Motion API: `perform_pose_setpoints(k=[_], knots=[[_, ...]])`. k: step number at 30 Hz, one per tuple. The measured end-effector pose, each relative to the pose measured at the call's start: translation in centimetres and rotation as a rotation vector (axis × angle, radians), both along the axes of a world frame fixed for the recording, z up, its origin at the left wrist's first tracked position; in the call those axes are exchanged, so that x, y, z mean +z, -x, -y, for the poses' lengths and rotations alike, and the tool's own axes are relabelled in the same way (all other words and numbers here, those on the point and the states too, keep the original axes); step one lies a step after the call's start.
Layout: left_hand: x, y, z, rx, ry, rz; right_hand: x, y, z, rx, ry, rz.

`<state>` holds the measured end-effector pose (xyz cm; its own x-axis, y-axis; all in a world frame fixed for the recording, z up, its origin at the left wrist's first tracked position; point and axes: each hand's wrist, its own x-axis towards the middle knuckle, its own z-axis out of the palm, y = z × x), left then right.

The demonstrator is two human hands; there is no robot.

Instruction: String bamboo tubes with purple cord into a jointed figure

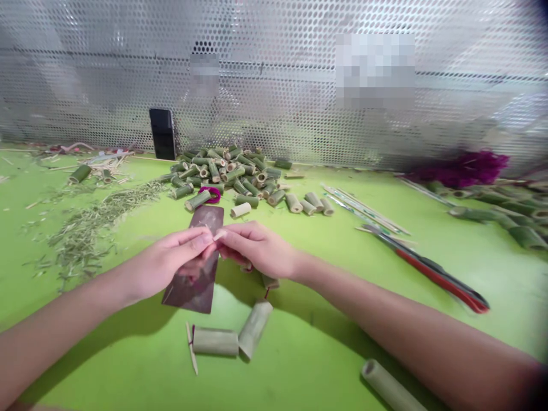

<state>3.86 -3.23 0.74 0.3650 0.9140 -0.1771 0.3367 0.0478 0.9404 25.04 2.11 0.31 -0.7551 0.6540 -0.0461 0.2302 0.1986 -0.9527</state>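
Note:
My left hand [171, 265] and my right hand [257, 248] meet above a dark brown rectangular sheet [190, 294]. Their fingertips pinch a thin pale bamboo sliver [209, 230], mostly hidden by the fingers. Below the hands lie two cut green bamboo tubes [215, 341] [255, 330], joined at an angle by a dark red cord. A thin wooden stick [191, 348] rests against the end of the left tube. A short bamboo piece [270, 282] lies close under my right hand.
A heap of cut bamboo tubes [222, 174] with a magenta loop [209, 194] lies on the green table [308, 337]. Bamboo shavings [94, 228] spread left, a red-and-black handled tool [436, 274] lies right, and a phone [162, 134] leans against the perforated metal panel [274, 74].

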Motion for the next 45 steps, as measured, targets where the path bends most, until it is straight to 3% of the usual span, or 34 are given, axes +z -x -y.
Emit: perform_pose_setpoints(k=[6,10,19,23,27,31,39,45], knots=[[0.8,4.2,-1.3,0.254,0.001,0.238,1.7,-2.1,-3.0,-0.178,-0.271,0.215],[1.8,6.0,-2.2,0.415,-0.009,0.294,2.3,-3.2,-4.5,-0.143,-0.432,0.467],[1.5,5.2,-1.8,0.408,-0.024,0.319,1.0,-1.6,-2.3,0.12,-0.592,0.484],[1.9,5.3,-1.7,0.442,-0.022,0.329,0.7,-1.5,-2.3,0.16,-0.708,0.522],[2.5,6.0,-2.1,0.534,-0.032,0.322,1.5,-2.4,-2.8,0.177,-0.697,0.605],[2.6,6.7,-2.7,0.538,-0.025,0.249,2.4,-2.9,-3.0,0.226,-0.669,0.653],[3.9,6.0,-2.7,0.723,-0.023,0.267,3.0,-3.0,-2.7,0.232,-0.588,0.714],[4.5,6.4,-2.5,0.718,-0.087,0.254,3.0,-3.5,-2.8,0.198,-0.587,0.697]])
